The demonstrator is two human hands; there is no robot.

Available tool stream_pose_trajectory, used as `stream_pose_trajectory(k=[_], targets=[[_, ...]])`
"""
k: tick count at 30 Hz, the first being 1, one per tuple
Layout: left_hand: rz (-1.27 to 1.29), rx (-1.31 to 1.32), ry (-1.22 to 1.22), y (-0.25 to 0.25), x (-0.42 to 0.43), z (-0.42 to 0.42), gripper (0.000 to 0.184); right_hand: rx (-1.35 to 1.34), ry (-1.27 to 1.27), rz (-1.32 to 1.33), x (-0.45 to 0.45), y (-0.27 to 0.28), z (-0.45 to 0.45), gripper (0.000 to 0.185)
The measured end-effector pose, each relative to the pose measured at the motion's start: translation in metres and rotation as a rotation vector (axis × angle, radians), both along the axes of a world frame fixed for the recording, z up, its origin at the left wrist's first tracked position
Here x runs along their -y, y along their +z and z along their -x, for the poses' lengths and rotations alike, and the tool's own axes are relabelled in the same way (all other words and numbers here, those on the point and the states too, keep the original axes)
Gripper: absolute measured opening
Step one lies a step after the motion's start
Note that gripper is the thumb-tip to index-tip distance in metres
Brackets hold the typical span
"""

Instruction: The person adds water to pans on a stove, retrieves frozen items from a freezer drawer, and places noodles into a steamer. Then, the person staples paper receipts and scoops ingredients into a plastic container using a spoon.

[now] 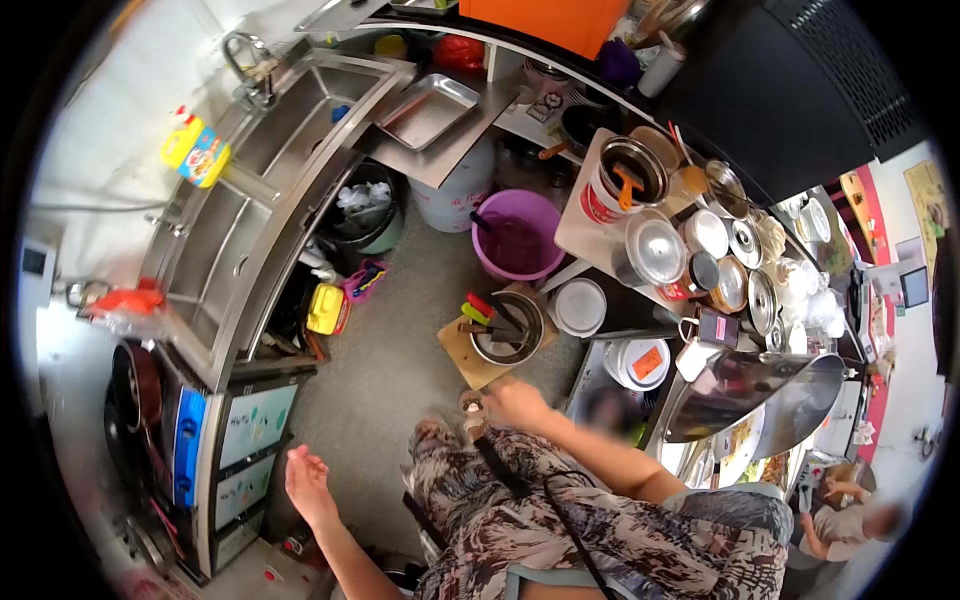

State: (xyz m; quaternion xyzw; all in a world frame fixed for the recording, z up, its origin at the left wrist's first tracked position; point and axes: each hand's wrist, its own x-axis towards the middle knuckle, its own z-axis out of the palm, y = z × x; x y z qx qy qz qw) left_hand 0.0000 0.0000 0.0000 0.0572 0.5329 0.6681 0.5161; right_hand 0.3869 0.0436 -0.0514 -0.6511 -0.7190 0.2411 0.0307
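Observation:
My left hand (pixel 310 486) hangs over the floor at lower left, fingers loosely bent and a little apart, with nothing seen in it. It is nearest to the cabinet with patterned glass panels (pixel 256 420). Blurred, my right hand (pixel 518 404) reaches down beside a wooden board (pixel 462 360), its fingers not clear enough to tell whether they hold anything. A round metal pot (pixel 541 322) rests on that board. Inside it stand tools with red and green handles (pixel 476 313), knives by their look. My right hand is just in front of the pot, apart from it.
A purple bucket (pixel 560 235) and a white lidded tub (pixel 579 307) stand beyond the pot. Along the left runs a steel sink (pixel 285 150). Lidded metal containers (pixel 655 250) crowd the right-hand counter. A yellow jug (pixel 328 309) sits by the sink's base. Another person (pixel 845 530) is at far right.

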Motion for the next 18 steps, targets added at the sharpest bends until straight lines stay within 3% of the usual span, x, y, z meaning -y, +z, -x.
stream_pose_trajectory(k=[2,3,6,7,8,9,10,11,12,14,15,17,18], targets=[[0.299,-0.406,-0.282,-0.052,-0.031,0.003,0.023,-0.132,-0.189,-0.044,-0.047,0.042,-0.002,0.023],[0.315,-0.480,-0.391,-0.079,-0.047,-0.005,0.023,-0.242,-0.280,-0.095,-0.071,0.044,-0.004,0.017],[0.227,-0.519,-0.714,-0.152,-0.089,-0.038,0.021,-0.297,-0.509,-0.164,-0.139,0.034,-0.015,0.013],[0.051,-0.671,-0.872,-0.194,-0.098,-0.041,0.024,-0.347,-0.532,-0.243,-0.163,0.028,-0.023,0.015],[-0.075,-1.301,-1.059,-0.199,-0.113,-0.050,0.032,-0.380,-0.621,-0.256,-0.185,0.022,-0.032,0.019],[0.315,-1.192,-1.350,-0.170,-0.132,-0.069,0.036,-0.414,-0.710,-0.270,-0.207,0.014,-0.042,0.023],[0.300,-1.332,-1.546,-0.198,-0.136,-0.068,0.048,-0.453,-0.776,-0.340,-0.231,-0.014,-0.063,0.030],[0.536,-1.179,-1.572,-0.174,-0.163,-0.082,0.061,-0.442,-0.830,-0.443,-0.259,-0.053,-0.093,0.030],[0.623,-1.182,-1.669,-0.164,-0.180,-0.080,0.067,-0.486,-0.968,-0.384,-0.282,-0.102,-0.128,0.029],[0.695,-1.219,-1.860,-0.158,-0.204,-0.075,0.077,-0.614,-1.327,0.021,-0.335,-0.076,-0.161,0.030],[0.680,-1.252,-1.945,-0.158,-0.211,-0.073,0.081,-0.403,-1.304,-0.196,-0.359,-0.103,-0.193,0.025],[0.757,-1.293,-2.067,-0.155,-0.225,-0.072,0.087,-0.060,-1.424,-0.508,-0.397,-0.100,-0.220,0.034],[0.766,-1.287,-2.076,-0.144,-0.237,-0.075,0.086,-0.185,-1.467,-0.461,-0.415,-0.102,-0.249,0.047]])
